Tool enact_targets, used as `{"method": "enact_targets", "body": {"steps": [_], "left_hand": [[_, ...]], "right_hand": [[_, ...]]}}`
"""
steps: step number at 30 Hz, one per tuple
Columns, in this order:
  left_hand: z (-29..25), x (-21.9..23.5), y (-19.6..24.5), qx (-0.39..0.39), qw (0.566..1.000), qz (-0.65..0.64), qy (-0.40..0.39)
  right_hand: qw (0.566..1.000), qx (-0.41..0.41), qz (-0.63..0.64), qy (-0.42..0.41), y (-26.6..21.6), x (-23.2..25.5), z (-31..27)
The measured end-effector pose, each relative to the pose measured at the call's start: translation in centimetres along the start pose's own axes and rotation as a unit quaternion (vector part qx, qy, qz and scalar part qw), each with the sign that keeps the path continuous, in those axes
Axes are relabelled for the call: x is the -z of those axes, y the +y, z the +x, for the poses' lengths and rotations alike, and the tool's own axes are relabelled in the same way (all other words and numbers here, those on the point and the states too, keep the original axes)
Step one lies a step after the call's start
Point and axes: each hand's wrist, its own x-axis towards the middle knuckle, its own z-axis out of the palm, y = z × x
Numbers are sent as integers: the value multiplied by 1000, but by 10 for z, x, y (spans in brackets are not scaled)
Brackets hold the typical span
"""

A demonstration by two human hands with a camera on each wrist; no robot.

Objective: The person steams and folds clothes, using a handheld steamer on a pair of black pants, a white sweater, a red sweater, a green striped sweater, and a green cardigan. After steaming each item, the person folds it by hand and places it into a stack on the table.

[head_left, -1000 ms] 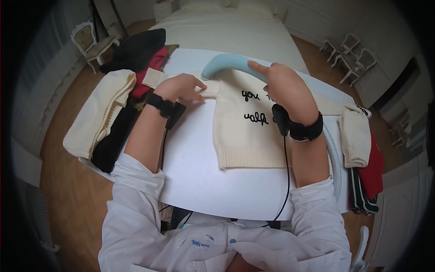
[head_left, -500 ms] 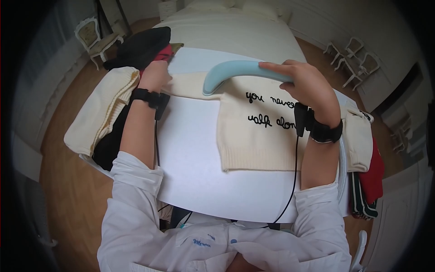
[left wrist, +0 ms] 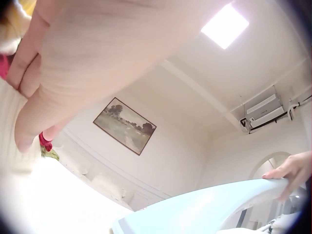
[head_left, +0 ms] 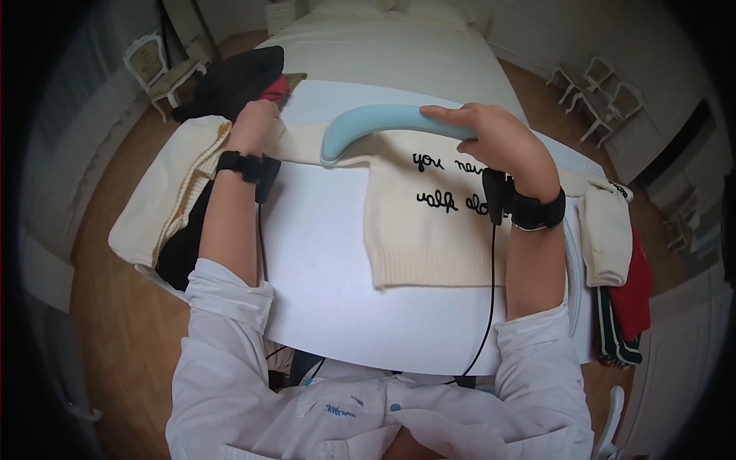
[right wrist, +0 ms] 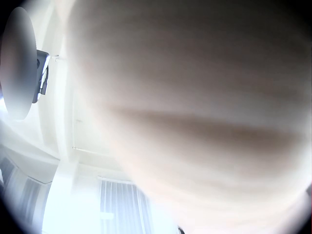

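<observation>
A cream sweater (head_left: 437, 245) with black lettering lies spread on the white board (head_left: 322, 307). Over its shoulder and sleeve is the curved light-blue appliance (head_left: 372, 119), which my right hand (head_left: 510, 146) grips at its right end, index finger extended along the top. My left hand (head_left: 257, 126) is at the far end of the sleeve (head_left: 303, 144). In the left wrist view the left hand's fingers (left wrist: 29, 117) curl on the cream knit cuff (left wrist: 12, 131), thumb against it. The right wrist view is mostly filled by blurred skin (right wrist: 195, 97).
Folded cream knitwear (head_left: 161, 192), a black garment (head_left: 245, 77) and a red one lie along the left edge. At the right edge are another folded cream garment (head_left: 602, 238), a red one (head_left: 635, 284) and a striped one. A bed (head_left: 399, 54) stands beyond the board.
My left hand has moved outward from the sleeve's middle to its end. The right hand and blue appliance first shifted right, then back left along the sleeve.
</observation>
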Motion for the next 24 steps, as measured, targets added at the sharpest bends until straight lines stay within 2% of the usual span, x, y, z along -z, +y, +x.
{"method": "enact_targets", "body": {"steps": [5,8,10,11,13,14,15,17,18,19,20,22,24], "left_hand": [[0,0,-2,37,999,28,28],[-2,-6,-1,22,997,39,67],[-7,3,22,17,996,76,54],[-12,11,38,12,993,112,41],[-45,28,77,-63,992,95,48],[-67,42,104,-115,992,43,22],[-79,34,120,-129,991,16,-12],[-97,26,145,-207,974,-37,-88],[-95,-4,148,-210,974,-13,-79],[-93,-19,150,-226,968,0,-108],[-93,-26,149,-221,970,-3,-104],[-93,-40,144,-281,959,47,-8],[-89,-36,144,-291,954,63,-21]], "right_hand": [[1000,-11,16,-8,2,3,-3],[1000,20,-8,1,-6,2,-1],[999,16,-13,-48,-6,0,3],[999,18,-14,-47,-7,0,3],[998,10,-14,-53,-9,1,3],[998,14,-11,-55,-9,1,4],[998,13,-1,-66,-8,1,6],[997,23,2,-71,-7,7,11],[997,27,17,-69,-6,7,11],[997,30,32,-70,-4,6,11],[996,35,27,-72,-3,6,11],[991,19,84,-98,0,2,13],[991,40,93,-90,4,-7,17]]}}
